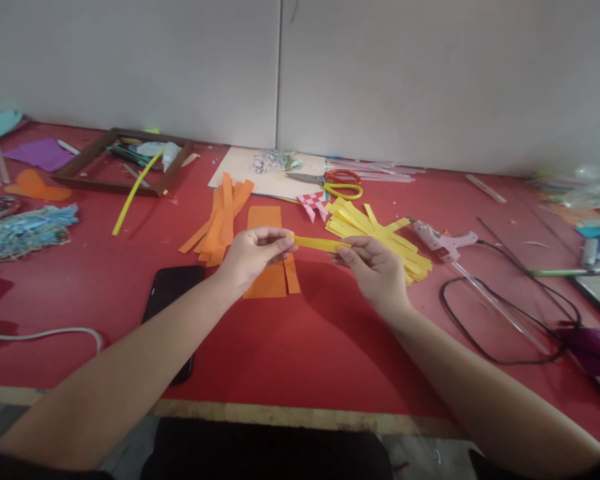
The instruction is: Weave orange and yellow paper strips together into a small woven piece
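A yellow paper strip (317,244) is stretched level between my two hands, above the red table. My left hand (260,252) pinches its left end between thumb and fingers. At the other end my right hand (373,267) pinches it the same way. Beneath and behind my left hand lies an orange paper sheet (264,285) with a narrow cut strip beside it. A bundle of orange strips (223,217) sits to the left. Just beyond my right hand is a pile of yellow paper strips (365,223).
Scissors (344,181) and a pink woven paper piece (314,204) lie behind my hands. A glue gun (443,243) with a looped black cord is at right. A black phone (173,293) lies partly under my left forearm. A wooden frame (75,179) holds several supplies.
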A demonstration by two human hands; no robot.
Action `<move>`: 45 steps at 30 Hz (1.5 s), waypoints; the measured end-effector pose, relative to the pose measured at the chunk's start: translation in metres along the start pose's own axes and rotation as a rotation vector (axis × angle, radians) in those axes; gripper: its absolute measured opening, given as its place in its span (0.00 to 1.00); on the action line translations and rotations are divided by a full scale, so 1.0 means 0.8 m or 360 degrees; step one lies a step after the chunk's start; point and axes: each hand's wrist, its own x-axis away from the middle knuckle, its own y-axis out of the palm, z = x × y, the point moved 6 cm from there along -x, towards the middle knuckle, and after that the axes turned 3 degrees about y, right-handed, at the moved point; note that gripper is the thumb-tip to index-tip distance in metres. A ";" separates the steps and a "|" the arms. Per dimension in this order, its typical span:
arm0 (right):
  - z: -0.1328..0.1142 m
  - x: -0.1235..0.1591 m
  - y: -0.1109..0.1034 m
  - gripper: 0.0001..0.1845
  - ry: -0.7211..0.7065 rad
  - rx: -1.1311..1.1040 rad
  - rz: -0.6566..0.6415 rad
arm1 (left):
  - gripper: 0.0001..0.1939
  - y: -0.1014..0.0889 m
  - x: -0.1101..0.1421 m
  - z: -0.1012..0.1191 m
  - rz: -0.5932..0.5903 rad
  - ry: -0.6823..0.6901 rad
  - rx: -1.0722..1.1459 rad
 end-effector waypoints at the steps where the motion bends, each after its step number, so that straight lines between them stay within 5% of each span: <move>1: 0.000 0.000 0.000 0.20 0.0000 -0.0008 0.0004 | 0.13 0.000 0.000 0.000 -0.0002 0.0004 -0.0001; 9: -0.001 0.002 -0.003 0.14 -0.0034 -0.0106 0.0008 | 0.09 0.001 0.004 0.007 0.0025 0.0038 -0.0190; 14: -0.005 0.006 0.003 0.12 -0.0026 -0.0078 -0.0059 | 0.09 0.003 0.011 0.023 0.0025 0.0377 -0.0710; 21: -0.024 0.014 0.010 0.08 -0.0245 0.0281 -0.0156 | 0.08 0.027 0.027 0.024 -0.0279 0.0525 -0.1068; 26: -0.029 0.020 0.017 0.17 -0.0255 0.0432 -0.0370 | 0.12 0.035 0.031 0.022 -0.0450 0.0460 -0.1000; 33: -0.019 0.032 0.036 0.17 -0.0165 0.0402 -0.0740 | 0.12 0.039 0.030 0.010 -0.0603 0.0364 -0.0937; 40: -0.015 0.032 0.039 0.14 -0.0006 0.0106 -0.0574 | 0.22 0.036 0.032 -0.006 -0.0614 0.0071 -0.0766; 45: -0.015 0.029 0.042 0.12 0.0042 0.0063 -0.0587 | 0.20 0.041 0.038 -0.002 -0.0646 0.0083 -0.0884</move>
